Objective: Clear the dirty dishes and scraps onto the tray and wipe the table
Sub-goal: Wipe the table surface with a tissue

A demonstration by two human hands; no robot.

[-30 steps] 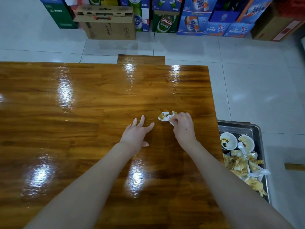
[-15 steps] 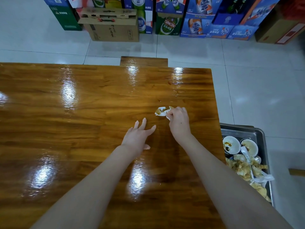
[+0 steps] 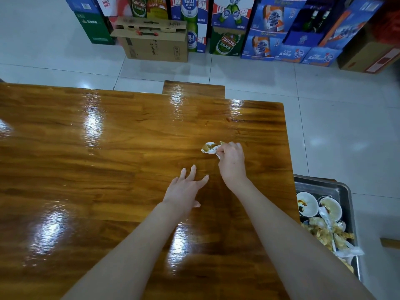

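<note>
My right hand (image 3: 231, 163) pinches a stained, crumpled tissue (image 3: 209, 147) against the table (image 3: 108, 169) near its far right corner. My left hand (image 3: 186, 189) is just beside it, low over the wood, fingers straight and spread, holding nothing. Small dark spots (image 3: 228, 120) mark the wood beyond the tissue. Off the table's right edge, the tray (image 3: 344, 191) carries two dirty bowls (image 3: 307, 204) and heaped scraps (image 3: 324, 232). Beer cartons (image 3: 266, 29) line the floor.
</note>
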